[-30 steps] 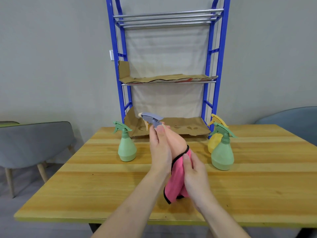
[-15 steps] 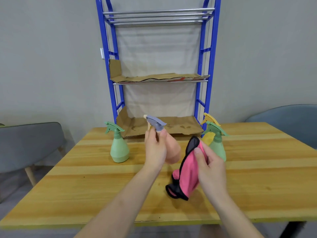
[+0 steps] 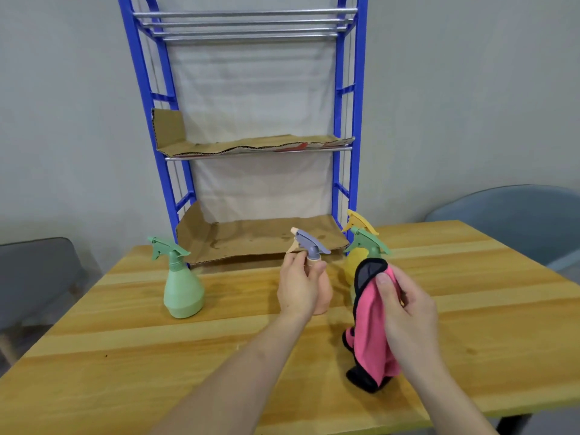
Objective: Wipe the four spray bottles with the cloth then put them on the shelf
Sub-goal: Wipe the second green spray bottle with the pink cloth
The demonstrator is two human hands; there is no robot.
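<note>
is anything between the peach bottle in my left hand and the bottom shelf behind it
Nothing visible does. The left hand grips the peach spray bottle by its neck, just in front of the bottom shelf, whose cardboard liner is bare. The yellow spray bottle stands off to the right.

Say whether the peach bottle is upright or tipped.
Upright: the peach bottle has its grey trigger head on top, left hand gripping its neck. Whether it rests on the table, cannot tell.

cloth [image 3: 371, 328] hides most of the right green bottle [image 3: 366, 243], probably upright.
</note>
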